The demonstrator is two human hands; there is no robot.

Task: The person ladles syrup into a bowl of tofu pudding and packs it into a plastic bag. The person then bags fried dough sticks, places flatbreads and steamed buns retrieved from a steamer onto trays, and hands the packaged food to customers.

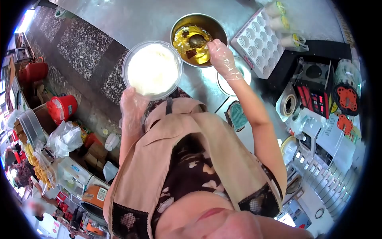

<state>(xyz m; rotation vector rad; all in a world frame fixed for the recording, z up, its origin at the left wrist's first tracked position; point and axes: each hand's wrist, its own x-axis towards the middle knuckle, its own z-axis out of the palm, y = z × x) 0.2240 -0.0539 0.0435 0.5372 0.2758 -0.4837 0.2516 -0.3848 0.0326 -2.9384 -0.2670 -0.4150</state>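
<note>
At the metal pot's (221,28) rim, the gloved right hand (223,59) pinches a spoon (197,41), its handle mostly hidden, just beside the white tray (258,44). Over the table's (115,20) edge, the left hand (133,105) grips the tub (153,69), fingertips hidden.

Light: bright, cool. Blown-out white strip (26,20) at the rim, far left of the left hand (134,104). Round clear plastic tub of white contents (153,71), at the left hand: overexposed, detail lost. Silver metal worktop (139,18), beyond both hands: hazy glare. Glossy yellow liquid (184,44), beside the right hand (221,58): crisp highlights. Dark grey speckled floor (81,49), left of the left hand: dimmer. Distortion: circular fisheye, bent lines, black corners, blue-fringed rim. Blur: a patch well below the left hand.
</note>
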